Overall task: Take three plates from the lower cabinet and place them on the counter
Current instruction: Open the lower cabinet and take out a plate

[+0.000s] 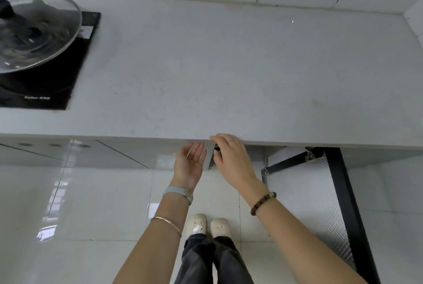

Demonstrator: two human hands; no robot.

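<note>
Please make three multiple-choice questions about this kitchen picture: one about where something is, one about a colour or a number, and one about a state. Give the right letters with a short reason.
1. Where is the glass lid?
A. on the pan at the far left of the counter
B. on the floor
C. in the right hand

2. How many plates lie on the counter?
A. three
B. one
C. none

3. How is the left hand?
A. closed on a plate
B. open, palm up, empty
C. flat on the counter

Answers:
1 A, the lid sits over the dark pan on the black cooktop.
2 C, the counter shows no plate.
3 B, its fingers are spread below the counter edge, beside the right hand.
</note>
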